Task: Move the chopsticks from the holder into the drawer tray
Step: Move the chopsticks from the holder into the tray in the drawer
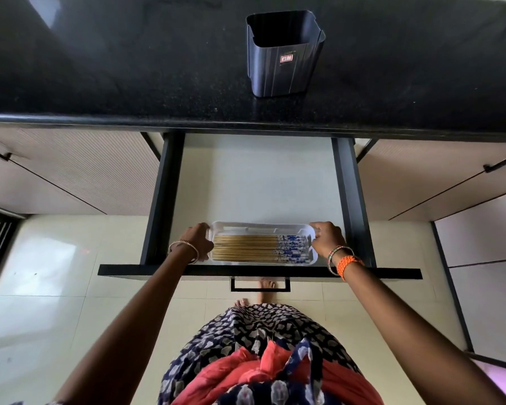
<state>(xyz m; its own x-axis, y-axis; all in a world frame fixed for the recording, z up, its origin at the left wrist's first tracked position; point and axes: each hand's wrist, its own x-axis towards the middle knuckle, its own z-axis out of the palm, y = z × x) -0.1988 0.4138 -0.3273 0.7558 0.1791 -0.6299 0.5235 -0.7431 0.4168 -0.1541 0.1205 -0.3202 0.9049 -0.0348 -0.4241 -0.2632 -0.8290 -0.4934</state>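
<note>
We see the chopsticks [259, 248], wooden with blue-and-white patterned ends, lying flat side by side in the clear tray [260, 227] at the open drawer's [260, 176] front; the dark holder [284, 54] stands upright on the bench [114, 68].

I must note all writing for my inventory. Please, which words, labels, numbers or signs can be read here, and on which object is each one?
Small red and white sticker on the front of the black holder: too small and blurred to read.
Blue marks on the chopsticks: a pattern, no readable text.
Nothing else carries writing.
</note>
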